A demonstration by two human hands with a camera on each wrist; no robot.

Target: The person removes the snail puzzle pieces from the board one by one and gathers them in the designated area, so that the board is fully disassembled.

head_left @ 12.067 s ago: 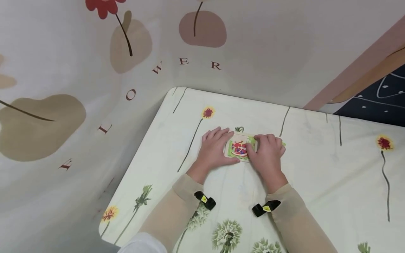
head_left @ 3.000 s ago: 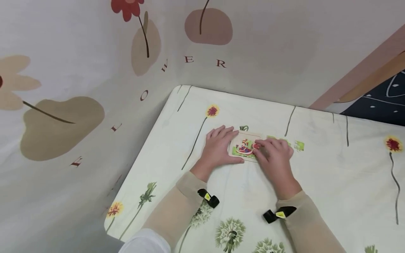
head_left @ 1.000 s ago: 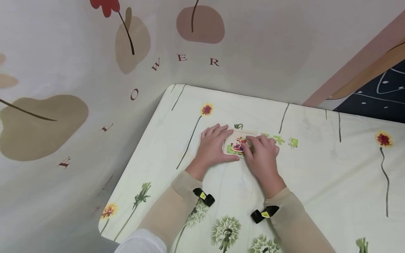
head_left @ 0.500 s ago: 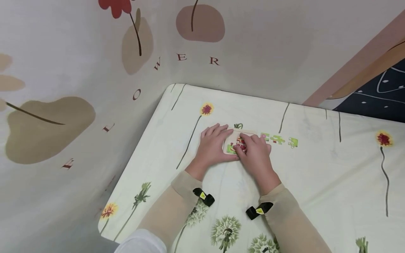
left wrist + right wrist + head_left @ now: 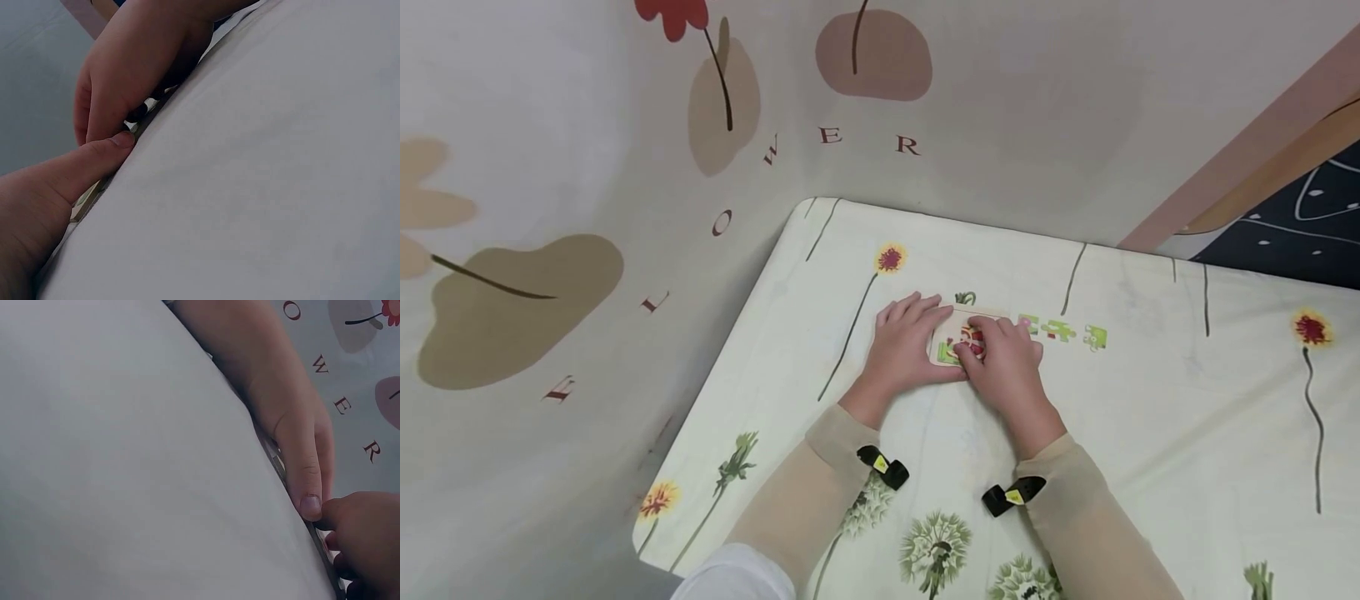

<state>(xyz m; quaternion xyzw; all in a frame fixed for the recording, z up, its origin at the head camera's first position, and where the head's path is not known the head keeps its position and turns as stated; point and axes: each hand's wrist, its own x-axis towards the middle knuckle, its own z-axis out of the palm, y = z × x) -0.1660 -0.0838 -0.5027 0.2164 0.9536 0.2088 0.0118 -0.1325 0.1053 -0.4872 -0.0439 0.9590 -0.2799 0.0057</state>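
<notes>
In the head view my left hand (image 5: 904, 346) holds the left side of a small wooden jigsaw puzzle tray (image 5: 957, 313), thumb along its near edge and index finger at its far edge. My right hand (image 5: 1009, 362) reaches over the tray's right half, thumb and index finger pinching a red, patterned puzzle piece (image 5: 973, 335) within the frame. Green picture pieces (image 5: 947, 352) lie at the tray's lower left, while its upper strip is bare wood. The right palm hides the rest. In the left wrist view the left thumb (image 5: 106, 153) lies along the tray edge.
Three loose green puzzle pieces lie in a row right of the tray: one with pink (image 5: 1028, 322), a middle one (image 5: 1059, 331) and a right one (image 5: 1095, 337). The table wears a flower-printed cloth (image 5: 1150, 417). A printed curtain (image 5: 1000, 167) rises behind it.
The picture covered the tray 12 seconds ago; now its upper part is bare and loose pieces lie to the right. Over the last second my right hand moved left; the left stayed put.
</notes>
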